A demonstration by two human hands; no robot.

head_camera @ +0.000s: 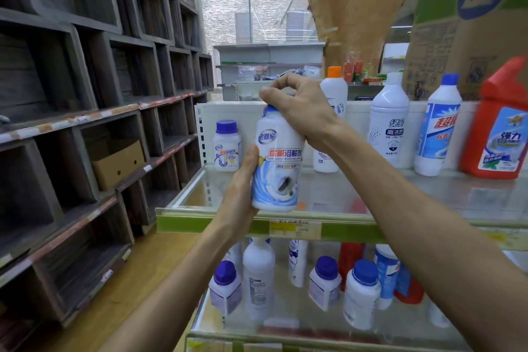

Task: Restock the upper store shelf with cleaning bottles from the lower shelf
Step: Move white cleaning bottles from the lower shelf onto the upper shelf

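Observation:
I hold a white cleaning bottle (276,164) with a blue cap and blue swirl label upright above the front edge of the upper glass shelf (337,194). My left hand (243,177) grips its lower body from the left. My right hand (297,106) curls over the cap from above and hides most of it. A small white bottle with a purple cap (226,146) stands at the back left of the upper shelf. On the lower shelf (285,326) stand several white bottles with blue caps (361,291).
To the right on the upper shelf stand tall white bottles (387,120), a blue-labelled one (437,126) and a red bottle (497,120). Dark wooden cubby shelving (85,94) lines the left, one cubby holding a cardboard box (118,164). Cardboard boxes (468,23) stand above at right.

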